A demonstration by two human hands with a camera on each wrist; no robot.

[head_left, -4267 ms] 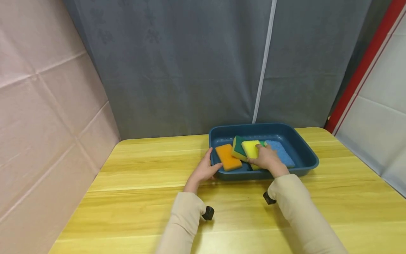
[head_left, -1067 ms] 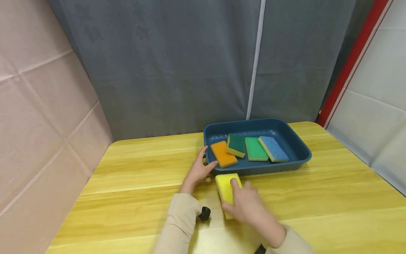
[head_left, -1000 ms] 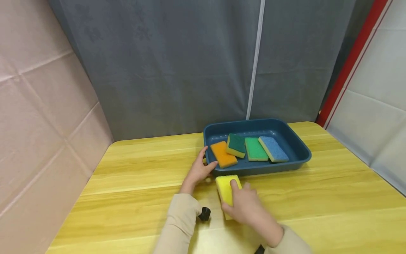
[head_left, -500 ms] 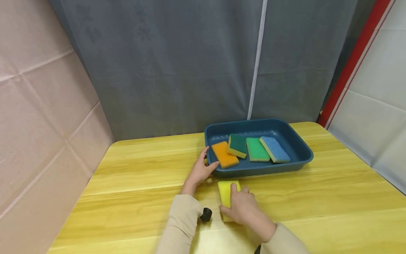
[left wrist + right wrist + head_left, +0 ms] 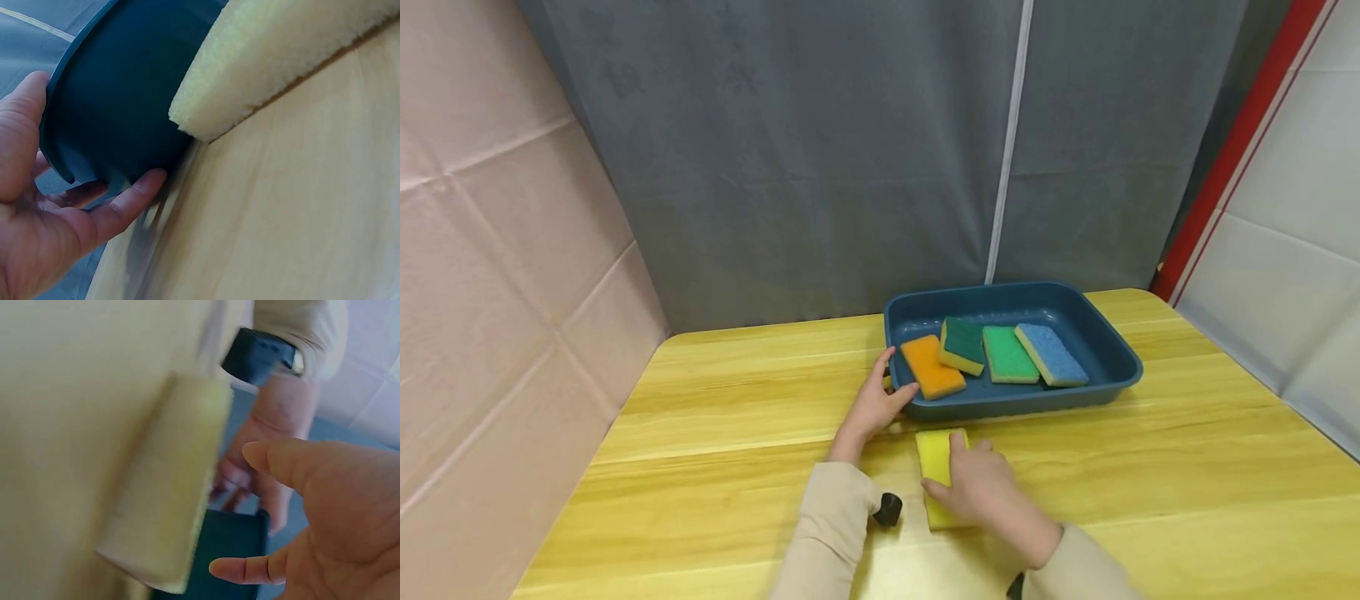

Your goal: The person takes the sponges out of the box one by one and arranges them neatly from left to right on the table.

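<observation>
At the near left corner of the dark blue tray (image 5: 1000, 408), my left hand (image 5: 874, 405) holds the wall, thumb on the rim and fingers below it, as the left wrist view shows. A yellow sponge (image 5: 934, 462) lies on the table in front of the tray. Above its right side hovers my right hand (image 5: 981, 483); in the right wrist view its thumb and finger are spread apart and do not touch the sponge (image 5: 169, 487). Inside the tray lie an orange sponge (image 5: 932, 368), a dark green one with a yellow base, a green sponge (image 5: 1009, 354) and a blue sponge (image 5: 1051, 354).
The wooden table (image 5: 737, 392) stretches left and right of the tray. A grey curtain (image 5: 820, 167) hangs behind it. Pink cloth (image 5: 512, 292) lines the left side, and white cloth with a red band stands on the right.
The yellow sponge has gone from the tray to the table in front of it. Over the last second my right hand lowered it and loosened its fingers. My left hand stays at the tray corner.
</observation>
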